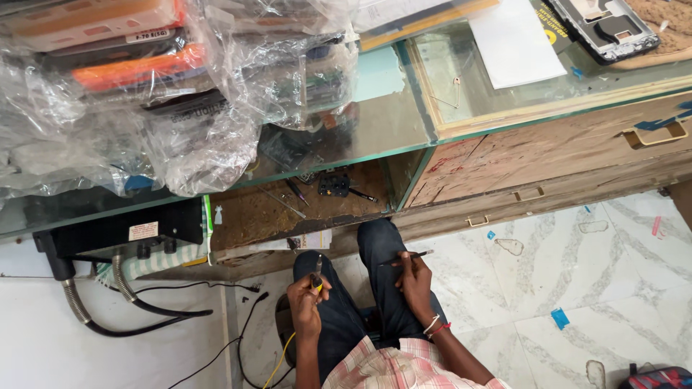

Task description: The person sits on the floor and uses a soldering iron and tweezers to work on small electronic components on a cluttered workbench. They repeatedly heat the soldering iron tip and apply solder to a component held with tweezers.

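Observation:
I sit looking down at my knees in dark jeans. My left hand grips a thin pen-like tool with a yellow band, tip pointing up toward the shelf. My right hand pinches slim dark tweezers that lie level above my right knee. The two hands are apart and neither touches the other. Red and white bands circle my right wrist.
A glass counter carries clear bags of phone cases, a white sheet and a phone frame. The wooden shelf beneath holds small tools. A black device with hoses sits left; wooden drawers stand right over tiled floor.

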### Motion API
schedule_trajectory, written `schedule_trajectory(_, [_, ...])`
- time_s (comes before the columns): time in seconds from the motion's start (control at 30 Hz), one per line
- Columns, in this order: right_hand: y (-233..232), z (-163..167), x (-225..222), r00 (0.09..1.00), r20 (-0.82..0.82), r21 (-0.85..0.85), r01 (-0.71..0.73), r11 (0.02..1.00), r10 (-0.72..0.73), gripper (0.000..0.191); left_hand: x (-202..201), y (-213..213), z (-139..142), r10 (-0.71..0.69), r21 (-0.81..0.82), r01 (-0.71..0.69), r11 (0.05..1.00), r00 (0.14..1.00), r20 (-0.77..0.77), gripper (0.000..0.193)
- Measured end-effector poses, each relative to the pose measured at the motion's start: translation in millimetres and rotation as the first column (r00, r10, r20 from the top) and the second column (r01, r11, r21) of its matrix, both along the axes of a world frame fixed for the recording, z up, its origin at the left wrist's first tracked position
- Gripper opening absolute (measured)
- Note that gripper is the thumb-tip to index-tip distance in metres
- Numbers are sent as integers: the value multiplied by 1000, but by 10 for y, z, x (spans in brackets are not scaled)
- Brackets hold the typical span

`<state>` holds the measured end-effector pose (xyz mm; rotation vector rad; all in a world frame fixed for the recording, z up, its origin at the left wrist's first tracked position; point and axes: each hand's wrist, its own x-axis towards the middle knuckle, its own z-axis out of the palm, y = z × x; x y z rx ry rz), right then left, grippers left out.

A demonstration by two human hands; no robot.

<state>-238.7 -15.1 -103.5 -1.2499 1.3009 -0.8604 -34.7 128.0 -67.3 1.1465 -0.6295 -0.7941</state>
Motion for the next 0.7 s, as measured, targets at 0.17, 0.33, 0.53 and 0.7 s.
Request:
schedule_trajectory(0.17, [1, 47, 17, 1000, 5, -7, 0, 1000, 0, 43, -13, 27, -58, 25, -37, -26, 999, 1000, -17, 38])
schedule_trajectory(0.33, [1, 158, 60, 1000, -20, -26, -2, 1000, 2, 42, -43, 3, 4, 60, -72, -66, 995, 995, -80, 45])
schedule_trajectory(0.53, [22, 345, 45, 1000, 8, -21, -9, 1000, 9, 41, -139, -92, 29, 71, -81, -79, 994, 992, -101, 44])
schedule_trajectory(0.7, [-18, 367, 8, 995, 88, 28, -40, 999, 37, 40, -328, -49, -119, 8, -95, -20, 995, 992, -128, 40])
